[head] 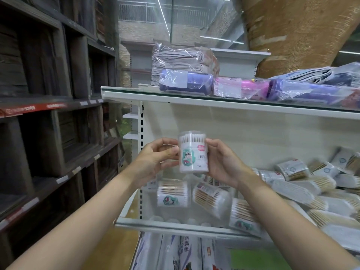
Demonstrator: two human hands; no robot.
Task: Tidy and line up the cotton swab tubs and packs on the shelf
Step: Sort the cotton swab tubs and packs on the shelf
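I hold a clear round cotton swab tub (pixel 192 152) upright in mid-air in front of the white shelf (pixel 175 226). Its label shows a green cartoon figure. My left hand (pixel 155 158) grips its left side and my right hand (pixel 221 162) grips its right side. Below, on the shelf, an upright tub (pixel 172 192) stands at the left, and two more tubs (pixel 211 200) lie tipped beside it. To the right, several plastic packs of swabs (pixel 311 184) lie in a loose heap.
The upper shelf (pixel 214 101) carries bagged folded cloths (pixel 183 63) and purple and pink packs (pixel 241 87). Dark wooden shelving (pixel 48 114) lines the aisle on the left. Printed packs (pixel 181 252) sit on the shelf below.
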